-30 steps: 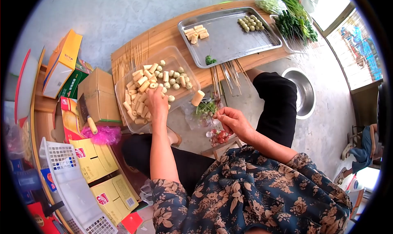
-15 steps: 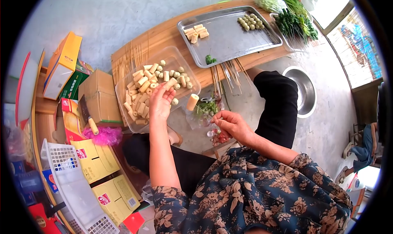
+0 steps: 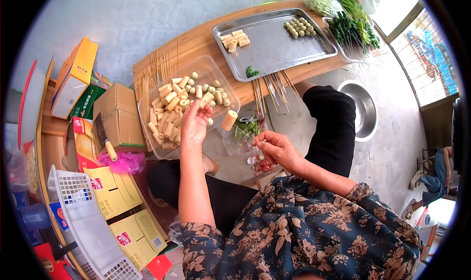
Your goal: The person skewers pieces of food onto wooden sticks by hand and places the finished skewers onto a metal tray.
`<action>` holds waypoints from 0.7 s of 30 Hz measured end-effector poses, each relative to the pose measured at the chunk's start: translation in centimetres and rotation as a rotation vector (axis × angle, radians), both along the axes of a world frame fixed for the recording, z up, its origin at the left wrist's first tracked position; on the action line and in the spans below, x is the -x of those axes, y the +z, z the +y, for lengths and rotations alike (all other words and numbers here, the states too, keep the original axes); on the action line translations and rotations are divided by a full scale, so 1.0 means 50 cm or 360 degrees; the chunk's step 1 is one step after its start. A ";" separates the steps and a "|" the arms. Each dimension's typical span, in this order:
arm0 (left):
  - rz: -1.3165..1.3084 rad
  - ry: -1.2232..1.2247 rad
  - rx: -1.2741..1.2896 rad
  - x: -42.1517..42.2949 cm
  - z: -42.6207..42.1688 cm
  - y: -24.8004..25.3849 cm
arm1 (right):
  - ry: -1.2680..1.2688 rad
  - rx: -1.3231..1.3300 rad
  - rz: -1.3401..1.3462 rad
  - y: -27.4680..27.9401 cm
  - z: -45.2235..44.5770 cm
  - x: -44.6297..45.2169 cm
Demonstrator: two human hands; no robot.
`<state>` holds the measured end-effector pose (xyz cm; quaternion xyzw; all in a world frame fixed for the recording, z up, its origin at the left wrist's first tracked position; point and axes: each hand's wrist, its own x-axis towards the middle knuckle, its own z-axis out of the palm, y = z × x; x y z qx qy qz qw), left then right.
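Note:
My right hand (image 3: 274, 146) is closed in a pinch on a thin skewer (image 3: 244, 133). At the skewer's far tip sits a pale beige cylindrical roll piece (image 3: 229, 120). My left hand (image 3: 194, 125) holds another beige roll piece (image 3: 206, 99) in its fingertips, over the edge of a clear plastic tub (image 3: 148, 114). Inside the tub lie many beige roll pieces (image 3: 169, 103) and several greenish balls (image 3: 218, 94). The two hands are apart, with the skewered piece between them.
A metal tray (image 3: 265, 42) on the wooden table (image 3: 191, 37) carries roll pieces and green balls. Bamboo skewers (image 3: 157, 69) lie beside the tub, and others stick out under the tray. Greens (image 3: 355, 27) stand at the far right; a steel basin (image 3: 363, 111) is on the floor.
The skewered roll piece has shifted slightly left and up, and more of the skewer shows. My left hand stays almost where it was, still holding its piece.

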<state>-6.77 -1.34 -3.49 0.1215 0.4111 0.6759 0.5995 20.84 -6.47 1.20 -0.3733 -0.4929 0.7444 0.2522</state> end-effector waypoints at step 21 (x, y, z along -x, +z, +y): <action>0.0311 -0.0045 -0.0097 -0.011 -0.002 0.016 | -0.0034 0.0062 0.0035 -0.011 0.001 -0.004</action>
